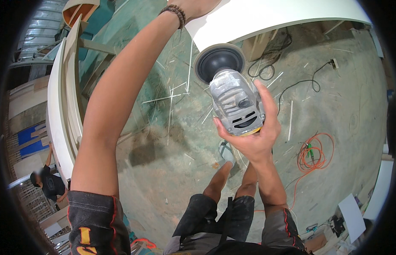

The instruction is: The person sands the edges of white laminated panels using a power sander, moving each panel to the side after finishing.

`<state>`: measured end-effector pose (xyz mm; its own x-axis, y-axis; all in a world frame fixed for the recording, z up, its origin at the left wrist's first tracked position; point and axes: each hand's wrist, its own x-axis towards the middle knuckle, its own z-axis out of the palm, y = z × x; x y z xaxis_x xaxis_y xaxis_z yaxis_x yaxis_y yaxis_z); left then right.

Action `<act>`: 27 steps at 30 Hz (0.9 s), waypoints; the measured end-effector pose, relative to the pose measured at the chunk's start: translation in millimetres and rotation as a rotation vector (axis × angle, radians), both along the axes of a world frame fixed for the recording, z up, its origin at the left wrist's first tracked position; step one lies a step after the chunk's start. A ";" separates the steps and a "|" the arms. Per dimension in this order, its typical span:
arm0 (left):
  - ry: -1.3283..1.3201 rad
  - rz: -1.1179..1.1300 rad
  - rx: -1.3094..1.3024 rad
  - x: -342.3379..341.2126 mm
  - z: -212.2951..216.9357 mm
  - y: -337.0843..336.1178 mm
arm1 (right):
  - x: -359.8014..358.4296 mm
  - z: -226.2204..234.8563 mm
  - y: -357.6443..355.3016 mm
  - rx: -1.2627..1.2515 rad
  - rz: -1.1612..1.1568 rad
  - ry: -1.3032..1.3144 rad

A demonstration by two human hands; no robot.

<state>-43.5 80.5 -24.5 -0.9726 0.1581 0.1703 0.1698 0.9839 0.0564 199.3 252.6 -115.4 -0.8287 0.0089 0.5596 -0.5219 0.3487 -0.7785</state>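
Note:
My right hand (257, 136) is wrapped round the rear body of a grey angle grinder (236, 100). A round black backing pad (217, 63) sits on the grinder's far end, close to the edge of a white panel (266, 15); whether the two touch I cannot tell. My left hand (197, 7) reaches forward to the panel's near left corner. The upper edge of the picture cuts off its fingers, so their pose is hidden. A dark beaded bracelet (176, 13) circles the left wrist.
Thin offcut strips (170, 98) litter the concrete floor (198, 170). A black cable with a socket (334, 63) and a coiled orange hose (315, 155) lie to the right. Curved white panels (57, 106) stand at the left, with another person (49, 182) beyond them.

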 end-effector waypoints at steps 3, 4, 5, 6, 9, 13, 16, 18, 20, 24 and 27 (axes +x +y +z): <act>0.011 -0.004 0.007 -5.3 -8.9 4.6 | -1.1 -3.1 0.6 0.022 0.003 -0.027; 0.014 -0.010 0.019 -6.5 -11.6 5.5 | -2.3 -3.9 1.3 0.037 -0.005 -0.018; 0.019 -0.013 0.022 -6.6 -11.9 4.4 | -3.0 -3.9 0.2 0.044 -0.011 -0.008; 0.024 -0.016 0.026 -6.7 -12.5 3.4 | -3.2 -4.0 0.1 0.032 -0.011 -0.015; 0.059 -0.013 0.007 -2.9 -5.7 -6.5 | -3.9 1.0 -2.8 -0.027 -0.011 -0.029; 0.043 -0.025 0.037 -8.0 -16.5 5.7 | -10.3 0.1 15.5 -0.035 -0.079 -0.065; 0.046 0.000 -0.007 -7.2 -10.2 2.4 | -9.5 1.5 13.2 -0.159 -0.066 -0.131; 0.039 -0.007 0.012 -7.9 -13.2 7.2 | -10.1 0.2 15.8 -0.134 -0.080 -0.116; 0.024 0.010 -0.014 -5.4 -8.9 5.6 | -11.2 1.9 11.6 -0.047 -0.097 -0.024; 0.029 -0.058 0.002 -5.7 -11.8 4.4 | -8.0 2.6 1.9 -0.024 -0.049 -0.001; 0.016 -0.058 -0.040 -6.8 -13.1 7.3 | -3.1 -2.3 2.7 -0.017 -0.006 -0.049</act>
